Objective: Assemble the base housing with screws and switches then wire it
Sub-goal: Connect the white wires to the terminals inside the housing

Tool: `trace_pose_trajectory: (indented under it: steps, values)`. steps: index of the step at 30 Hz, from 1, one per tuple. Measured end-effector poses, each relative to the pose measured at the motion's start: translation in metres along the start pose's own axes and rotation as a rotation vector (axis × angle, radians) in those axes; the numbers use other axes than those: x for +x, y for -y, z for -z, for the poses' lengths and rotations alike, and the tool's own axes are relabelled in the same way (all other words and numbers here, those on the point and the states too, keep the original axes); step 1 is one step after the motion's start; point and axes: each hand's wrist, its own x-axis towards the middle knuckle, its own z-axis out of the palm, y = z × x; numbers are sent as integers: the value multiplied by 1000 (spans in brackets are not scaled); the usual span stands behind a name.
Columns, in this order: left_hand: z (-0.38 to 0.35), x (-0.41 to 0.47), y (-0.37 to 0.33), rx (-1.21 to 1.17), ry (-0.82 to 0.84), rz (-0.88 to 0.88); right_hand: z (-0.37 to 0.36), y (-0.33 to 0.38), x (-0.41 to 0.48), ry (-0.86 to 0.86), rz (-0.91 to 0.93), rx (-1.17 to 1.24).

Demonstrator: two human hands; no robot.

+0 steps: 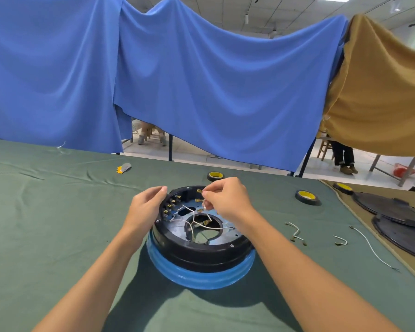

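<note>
Base housing [199, 250] mid-counter [58, 224], open side up for terminal access. Left hand [145, 207]: fingers curled on rim, probably steadying. Right hand [225, 200]: fingers pinch white wire [202, 200] end over far terminals, likely plugging in. Spare wires [295, 232] near, right.

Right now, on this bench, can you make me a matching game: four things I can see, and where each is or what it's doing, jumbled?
Things:
1 base housing
2 right hand
3 loose wires
4 black covers

Places or states:
A on the tan cloth
B sitting on a blue ring
C pinching a white wire
D lying on the green cloth

Pairs: 1-B, 2-C, 3-D, 4-A.
</note>
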Motion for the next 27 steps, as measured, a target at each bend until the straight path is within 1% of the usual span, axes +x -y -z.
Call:
trace_pose_trajectory:
  steps: [4,8,12,17,21,24,27]
  values:
    - [-5,6,7,-6,32,11,-18,4,13,44,-44,-37]
    - [-8,13,8,67,41,28,-31,1,29,64,-99,-159]
    - [-6,21,5,124,64,58,-40,-4,38,100,-137,-172]
    - [-6,24,6,155,-38,77,-49,-8,44,120,-162,-226]
    - [-5,26,5,204,-34,46,-50,-9,45,91,-192,-180]
    - [-7,25,6,157,32,65,-52,-8,47,66,-230,-124]
    - [-9,25,7,103,26,88,-54,-8,48,62,-242,-120]
